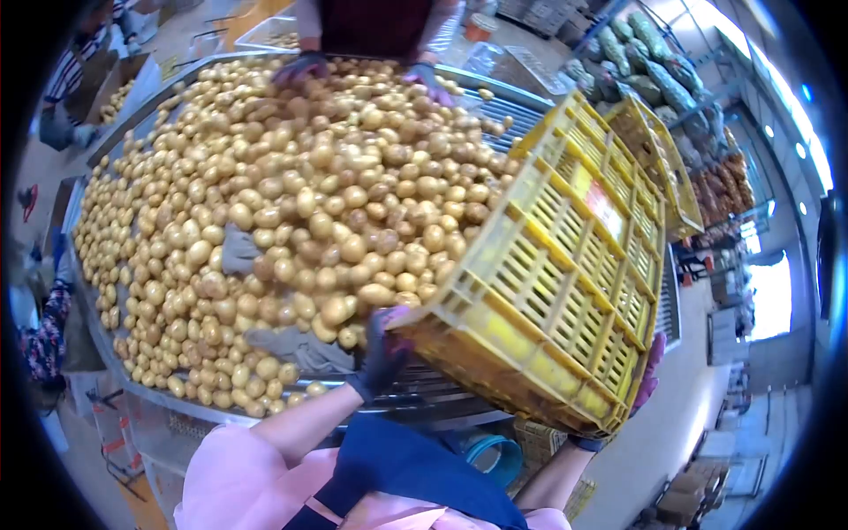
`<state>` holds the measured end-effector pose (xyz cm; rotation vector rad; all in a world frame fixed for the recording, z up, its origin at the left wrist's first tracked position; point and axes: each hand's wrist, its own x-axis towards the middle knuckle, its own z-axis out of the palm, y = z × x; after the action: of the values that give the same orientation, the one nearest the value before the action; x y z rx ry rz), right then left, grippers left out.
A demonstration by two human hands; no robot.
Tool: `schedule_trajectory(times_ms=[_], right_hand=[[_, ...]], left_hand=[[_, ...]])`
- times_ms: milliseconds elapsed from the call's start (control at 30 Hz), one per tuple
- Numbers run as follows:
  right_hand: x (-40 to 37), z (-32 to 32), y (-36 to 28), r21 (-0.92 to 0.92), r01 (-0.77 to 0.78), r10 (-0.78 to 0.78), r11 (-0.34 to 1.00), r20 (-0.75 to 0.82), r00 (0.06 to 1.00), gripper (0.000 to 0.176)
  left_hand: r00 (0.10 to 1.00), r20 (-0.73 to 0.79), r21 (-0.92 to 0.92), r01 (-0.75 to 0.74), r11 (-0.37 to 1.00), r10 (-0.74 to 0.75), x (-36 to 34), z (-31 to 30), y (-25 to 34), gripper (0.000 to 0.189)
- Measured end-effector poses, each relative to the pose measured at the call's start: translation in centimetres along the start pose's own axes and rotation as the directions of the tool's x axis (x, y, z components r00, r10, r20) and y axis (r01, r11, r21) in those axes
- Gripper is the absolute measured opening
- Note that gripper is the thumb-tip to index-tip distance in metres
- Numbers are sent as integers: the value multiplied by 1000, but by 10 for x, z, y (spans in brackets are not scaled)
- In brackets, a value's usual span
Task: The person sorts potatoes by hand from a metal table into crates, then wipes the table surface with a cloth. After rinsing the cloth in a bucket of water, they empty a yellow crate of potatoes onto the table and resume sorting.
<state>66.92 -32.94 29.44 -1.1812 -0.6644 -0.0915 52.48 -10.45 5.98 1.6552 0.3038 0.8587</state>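
Note:
A large yellow plastic crate (565, 256) is tipped on its side over the sorting table, its slatted bottom facing right and up. My left hand (385, 353), in a dark and purple glove, grips the crate's lower left corner. Behind the crate's lower right edge, my right hand (650, 375) holds on, partly hidden by it. Many potatoes (300, 221) are heaped on the table to the left of the crate, and some are blurred near its opening, which faces away from view. Grey cloths (305, 349) lie among the potatoes near my left hand.
Across the table (424, 402), a co-worker's gloved hands (300, 69) touch the potatoes. Another yellow crate (658, 163) stands behind mine. A blue bucket (495, 458) is below the near edge. Other people are at the left; filled sacks (649, 71) are stacked at the back right.

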Motion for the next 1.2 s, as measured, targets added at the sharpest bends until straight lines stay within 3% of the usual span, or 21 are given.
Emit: schedule_trajectory(times_ms=[67, 100, 133, 200, 300, 333, 433, 467, 533, 667, 733, 767, 800, 900, 933, 1000, 1067, 1100, 1133, 1167, 1200], right_hand=[[7, 18, -7, -111, -27, 25, 993, -19, 999, 52], [8, 31, -14, -181, -27, 24, 983, -16, 1000, 50], [14, 41, -21, -258, -17, 21, 966, 11, 1000, 48], [33, 65, -38, -427, 79, -37, 901, 106, 994, 44], [66, 125, -37, -617, 389, -278, 684, 273, 921, 38], [84, 148, -58, -721, 276, 39, 635, 386, 922, 45], [105, 227, -15, -751, 414, -47, 514, 457, 888, 65], [131, 254, 18, -601, 442, 171, 666, 699, 695, 68], [117, 253, 10, -474, 640, 219, 604, 871, 439, 69], [84, 216, -7, -357, 796, 339, 489, 918, 203, 70], [69, 166, -29, -423, 815, 395, 397, 880, 265, 71], [49, 123, -57, -476, 858, 225, 192, 873, 433, 68], [46, 96, -68, -631, 739, 356, 235, 763, 539, 66], [28, 19, -83, -834, 456, 308, 310, 542, 782, 79], [27, 10, -89, -841, 449, 312, 300, 532, 787, 79], [32, -4, -99, -797, 264, 401, 544, 523, 752, 85], [36, -22, -105, -833, 25, 201, 553, 162, 966, 88], [43, -37, -59, -962, 27, -98, 271, 1, 995, 88], [55, -57, -3, -997, -75, -422, -20, -60, 904, 89], [66, -76, 21, -997, -76, -423, -20, -60, 904, 89], [79, -94, 36, -673, -204, 72, 711, -219, 973, 89]], left_hand=[[955, 22, -34, 296, 955, -296, -8, -5, -19, 30], [961, 157, 438, 140, 888, -229, -36, -14, -92, 29], [945, 288, 769, -131, 626, -157, -63, -21, -162, 32], [987, 79, 558, 75, 826, -143, -19, -41, -93, 34], [985, 101, 438, 84, 895, -142, 3, -36, -59, 35], [983, 123, 437, 71, 896, -138, 7, -31, -49, 36], [983, 150, 440, 32, 897, -108, 4, -7, -22, 38], [981, 169, 432, 16, 902, -98, 2, 5, -13, 39], [975, 203, 413, 4, 911, -96, -3, 28, 2, 40], [963, 245, 358, 19, 934, -114, -13, 48, 15, 43], [954, 275, 308, 31, 951, -120, -17, 54, 19, 45], [949, 288, 287, 42, 957, -128, -17, 56, 20, 46], [942, 308, 271, 50, 961, -136, -17, 57, 21, 47], [927, 344, 210, 80, 974, -150, -17, 63, 22, 49], [921, 358, 193, 87, 977, -153, -17, 63, 23, 50], [914, 370, 175, 108, 979, -167, -16, 62, 26, 52], [881, 380, 98, 265, 959, -283, -19, 61, 28, 54], [787, 392, -57, 538, 841, -477, -20, 61, 27, 53], [656, 386, -211, 748, 630, -649, -22, 60, 25, 53], [677, 456, -289, 727, 623, -578, -24, 58, 20, 56], [689, 488, -331, 715, 616, -537, -23, 56, 15, 57]])
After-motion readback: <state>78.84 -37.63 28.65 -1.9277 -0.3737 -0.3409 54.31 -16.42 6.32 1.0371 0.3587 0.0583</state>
